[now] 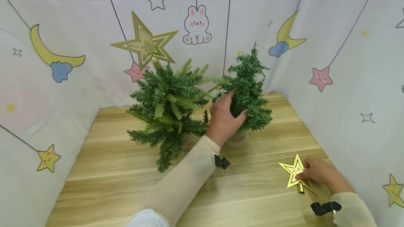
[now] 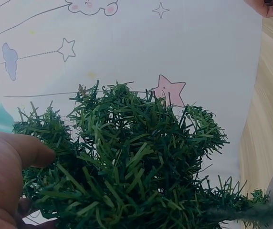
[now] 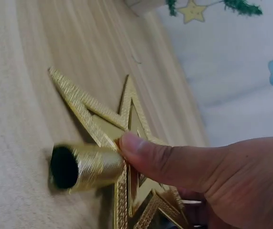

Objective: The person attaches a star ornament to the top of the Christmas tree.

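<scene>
My left hand holds the small artificial Christmas tree, thumb and fingers curved around the side of its green foliage. In the left wrist view, the fingers push in among the tinsel-like branches, and some are hidden behind them. At the right, my right hand pinches a gold star tree topper low over the table. The thumb presses on the star's face near its hollow socket in the right wrist view.
A fuller Christmas tree stands left of the small one, with a larger gold star tilted on its top. Its branches reach toward my left forearm. A patterned white curtain encloses the wooden table at the back and sides.
</scene>
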Demonstrator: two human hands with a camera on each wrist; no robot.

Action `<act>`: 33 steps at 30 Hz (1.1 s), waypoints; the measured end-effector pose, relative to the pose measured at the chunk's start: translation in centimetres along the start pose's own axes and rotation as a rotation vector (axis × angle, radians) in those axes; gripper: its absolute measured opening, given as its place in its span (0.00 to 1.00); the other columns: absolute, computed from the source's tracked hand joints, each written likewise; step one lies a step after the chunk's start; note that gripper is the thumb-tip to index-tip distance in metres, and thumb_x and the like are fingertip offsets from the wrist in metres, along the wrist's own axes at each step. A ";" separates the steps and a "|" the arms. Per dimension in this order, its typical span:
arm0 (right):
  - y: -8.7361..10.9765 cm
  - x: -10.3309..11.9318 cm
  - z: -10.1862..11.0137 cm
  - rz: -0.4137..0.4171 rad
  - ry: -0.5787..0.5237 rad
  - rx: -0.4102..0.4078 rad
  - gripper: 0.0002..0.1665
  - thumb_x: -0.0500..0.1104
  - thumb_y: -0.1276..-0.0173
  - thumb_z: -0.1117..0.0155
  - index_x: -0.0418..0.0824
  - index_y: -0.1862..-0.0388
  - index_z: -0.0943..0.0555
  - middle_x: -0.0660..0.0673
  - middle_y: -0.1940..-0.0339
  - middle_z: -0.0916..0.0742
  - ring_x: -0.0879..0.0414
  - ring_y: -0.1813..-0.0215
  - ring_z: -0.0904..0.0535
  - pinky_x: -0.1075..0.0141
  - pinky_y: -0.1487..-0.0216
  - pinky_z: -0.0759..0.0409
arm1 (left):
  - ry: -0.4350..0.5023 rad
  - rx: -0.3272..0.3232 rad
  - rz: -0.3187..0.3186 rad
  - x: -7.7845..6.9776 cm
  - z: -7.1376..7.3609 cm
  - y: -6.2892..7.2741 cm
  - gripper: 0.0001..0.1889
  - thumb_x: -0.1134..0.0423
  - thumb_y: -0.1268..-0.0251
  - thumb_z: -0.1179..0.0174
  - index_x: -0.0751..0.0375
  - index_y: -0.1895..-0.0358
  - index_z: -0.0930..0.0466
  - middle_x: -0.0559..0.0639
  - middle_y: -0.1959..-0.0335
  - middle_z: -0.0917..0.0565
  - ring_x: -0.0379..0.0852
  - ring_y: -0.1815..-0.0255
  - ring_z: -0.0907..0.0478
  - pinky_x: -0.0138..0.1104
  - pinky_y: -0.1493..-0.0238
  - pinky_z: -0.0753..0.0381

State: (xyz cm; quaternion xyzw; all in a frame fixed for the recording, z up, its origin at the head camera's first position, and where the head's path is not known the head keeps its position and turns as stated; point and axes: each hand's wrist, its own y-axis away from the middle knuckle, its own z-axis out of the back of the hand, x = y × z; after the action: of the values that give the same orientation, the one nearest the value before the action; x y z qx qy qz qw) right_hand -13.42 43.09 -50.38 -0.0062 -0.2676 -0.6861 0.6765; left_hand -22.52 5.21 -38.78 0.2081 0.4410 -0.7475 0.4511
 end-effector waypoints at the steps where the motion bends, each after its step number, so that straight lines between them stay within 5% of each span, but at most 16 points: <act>1: 0.0 -0.1 0.1 0.008 -0.015 0.005 0.31 0.57 0.42 0.19 0.37 0.64 0.26 0.46 0.68 0.22 0.51 0.65 0.28 0.59 0.65 0.31 | 0.001 0.002 0.002 0.0 0.0 0.0 0.41 0.50 0.31 0.32 0.50 0.18 0.40 0.51 0.25 0.28 0.54 0.23 0.36 0.55 0.24 0.42; 9: -0.4 -3.0 0.9 0.130 -0.172 0.051 0.16 0.44 0.35 0.25 0.39 0.67 0.24 0.49 0.71 0.23 0.55 0.67 0.30 0.61 0.65 0.33 | -0.009 0.034 0.029 0.0 -0.2 0.0 0.42 0.50 0.30 0.32 0.48 0.17 0.42 0.50 0.24 0.29 0.54 0.23 0.36 0.56 0.24 0.43; 16: 0.0 -2.1 3.6 0.100 -0.272 0.073 0.11 0.42 0.25 0.36 0.32 0.57 0.18 0.48 0.64 0.16 0.59 0.63 0.25 0.61 0.62 0.26 | -0.041 0.043 0.043 0.1 -0.3 0.1 0.42 0.49 0.30 0.32 0.49 0.17 0.42 0.50 0.25 0.27 0.54 0.24 0.35 0.56 0.24 0.44; 21: 0.5 -0.1 7.3 0.069 -0.336 -0.074 0.18 0.46 0.18 0.42 0.29 0.49 0.21 0.49 0.59 0.15 0.61 0.58 0.24 0.63 0.57 0.24 | -0.040 0.048 0.043 0.2 -0.3 0.0 0.42 0.50 0.30 0.32 0.50 0.17 0.42 0.50 0.25 0.27 0.55 0.23 0.36 0.55 0.23 0.45; 26: 0.9 2.7 11.9 0.085 -0.400 -0.276 0.21 0.52 0.19 0.41 0.33 0.50 0.20 0.59 0.61 0.13 0.70 0.57 0.23 0.65 0.53 0.29 | -0.040 0.051 0.037 0.2 -0.3 0.0 0.42 0.50 0.30 0.32 0.50 0.17 0.42 0.51 0.25 0.27 0.55 0.23 0.36 0.55 0.23 0.45; 33: 1.6 9.1 18.6 0.209 -0.672 -0.600 0.06 0.45 0.24 0.34 0.49 0.63 0.13 0.66 0.69 0.13 0.70 0.61 0.20 0.76 0.57 0.29 | -0.046 0.050 0.041 0.2 -0.2 0.1 0.42 0.50 0.30 0.32 0.50 0.17 0.41 0.50 0.25 0.27 0.55 0.23 0.36 0.56 0.23 0.46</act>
State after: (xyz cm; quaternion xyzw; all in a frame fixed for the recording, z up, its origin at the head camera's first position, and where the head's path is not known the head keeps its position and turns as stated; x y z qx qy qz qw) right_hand -19.32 41.72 -30.49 -0.4507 -0.2597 -0.6211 0.5862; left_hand -22.59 5.29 -39.12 0.2110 0.4071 -0.7534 0.4712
